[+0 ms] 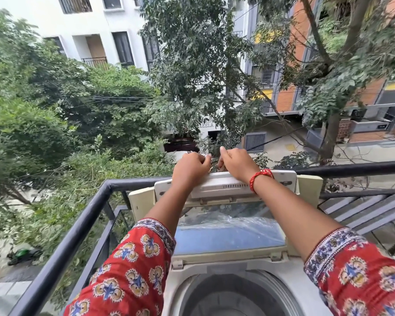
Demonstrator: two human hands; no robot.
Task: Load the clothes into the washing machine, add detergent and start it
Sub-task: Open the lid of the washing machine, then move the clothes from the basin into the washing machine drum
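Observation:
A white top-load washing machine (198, 272) stands against the balcony rail. Its folding lid (228, 233), with a blue-tinted window, is raised. The drum (233, 295) is open below my arms, and the part I can see is dark and bare. My left hand (189, 167) and my right hand (235, 164) reach over the lid's top edge, close together. Both pinch a small pale thing (206, 156) between them; it is too small to identify. A red thread band circles my right wrist. No clothes or detergent container are in view.
A black metal railing (89, 215) runs along the left and behind the machine, with a drop to the street below. Tree branches (205, 87) hang close behind the lid. Grey slatted steps (363, 208) lie to the right.

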